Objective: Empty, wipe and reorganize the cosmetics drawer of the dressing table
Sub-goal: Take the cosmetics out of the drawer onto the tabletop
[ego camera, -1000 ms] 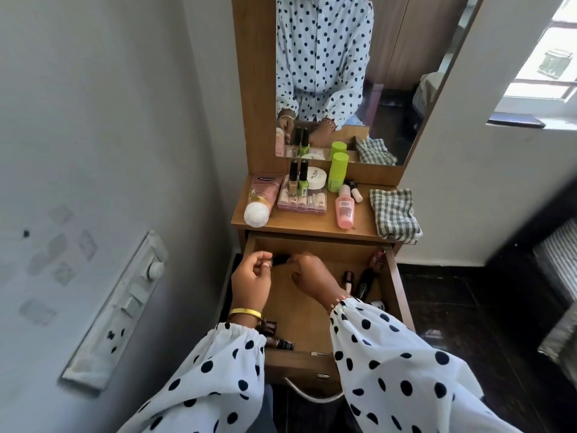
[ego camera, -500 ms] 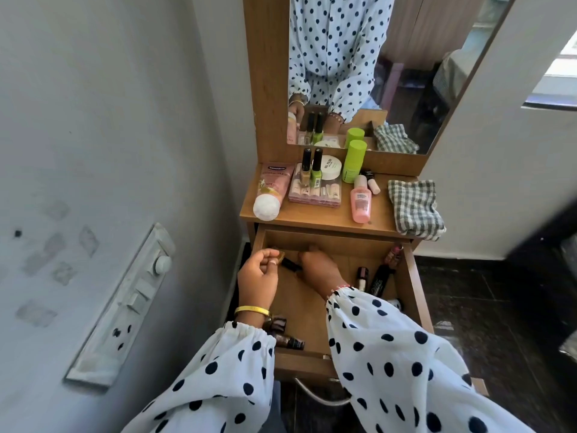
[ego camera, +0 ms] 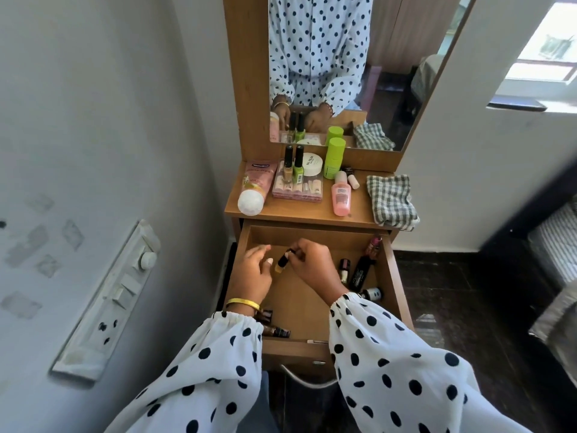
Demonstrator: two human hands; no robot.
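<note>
Head view: a small bottle [ego camera: 281,261], long axis tilted toward upper right, is pinched by the right hand [ego camera: 312,264] at frame centre over the open drawer [ego camera: 394,276]; the left hand [ego camera: 254,271], fingers loose and empty, lies just beside it.

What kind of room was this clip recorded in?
Most likely a bedroom or dressing corner at home. A narrow wooden dressing table with a mirror stands against the wall, its top crowded with cosmetics such as a pink tube, and what looks like a bed's edge shows at right.

drawer [ego camera: 396,270] middle bare, bottles [ego camera: 359,273] crowd right — perhaps front-left too
</note>
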